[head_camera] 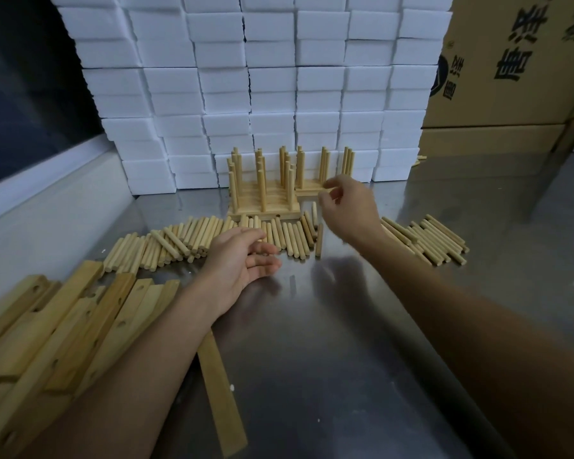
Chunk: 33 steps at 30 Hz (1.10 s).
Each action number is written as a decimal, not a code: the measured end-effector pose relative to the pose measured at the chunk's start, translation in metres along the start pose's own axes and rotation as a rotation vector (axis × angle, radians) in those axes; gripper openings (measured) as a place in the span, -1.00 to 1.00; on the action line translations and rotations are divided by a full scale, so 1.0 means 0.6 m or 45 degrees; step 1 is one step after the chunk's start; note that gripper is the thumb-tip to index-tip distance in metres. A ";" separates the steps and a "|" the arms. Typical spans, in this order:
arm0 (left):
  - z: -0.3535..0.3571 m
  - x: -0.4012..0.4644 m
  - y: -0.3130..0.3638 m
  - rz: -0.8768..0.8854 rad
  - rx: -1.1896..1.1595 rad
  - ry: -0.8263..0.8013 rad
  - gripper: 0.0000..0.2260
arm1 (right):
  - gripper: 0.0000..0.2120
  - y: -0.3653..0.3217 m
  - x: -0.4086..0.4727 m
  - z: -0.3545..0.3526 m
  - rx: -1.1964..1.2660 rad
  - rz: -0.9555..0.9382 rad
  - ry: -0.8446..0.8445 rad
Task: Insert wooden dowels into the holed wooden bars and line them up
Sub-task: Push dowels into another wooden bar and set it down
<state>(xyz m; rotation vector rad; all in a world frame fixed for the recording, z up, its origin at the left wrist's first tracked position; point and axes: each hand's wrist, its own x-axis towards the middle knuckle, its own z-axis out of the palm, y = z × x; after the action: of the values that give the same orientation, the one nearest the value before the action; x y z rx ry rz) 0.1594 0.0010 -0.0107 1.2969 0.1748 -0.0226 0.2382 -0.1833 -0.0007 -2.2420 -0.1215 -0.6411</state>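
While both hands hover over the steel table (312, 342), left hand (242, 263) relaxed, palm up, empty, beside loose dowels (186, 240), right hand (348, 210) loosely curled, empty, near doweled bars (269, 200) lined up by foam blocks (272, 77), spare bars (63, 319) piled left.

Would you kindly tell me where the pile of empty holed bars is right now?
In the head view, the holed bars lie heaped at the lower left of the metal table, beside the left forearm and just in front of the loose dowels.
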 end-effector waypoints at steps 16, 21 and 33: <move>-0.062 -0.029 0.118 -0.364 1.734 -0.288 -0.74 | -0.88 -0.004 -0.106 0.004 0.065 -0.189 0.075; -0.055 -0.031 0.108 -0.531 1.770 -0.309 -0.68 | -0.89 -0.002 -0.105 0.006 0.080 -0.181 0.071; -0.057 0.007 0.072 0.141 1.562 -0.026 -0.84 | -0.90 0.000 -0.105 0.007 0.090 -0.165 0.080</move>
<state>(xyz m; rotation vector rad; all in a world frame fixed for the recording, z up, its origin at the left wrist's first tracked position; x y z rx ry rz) 0.1643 0.0457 0.0214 2.5273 0.0569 -0.0533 0.1852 -0.1733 -0.0336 -2.1563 -0.2562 -0.7640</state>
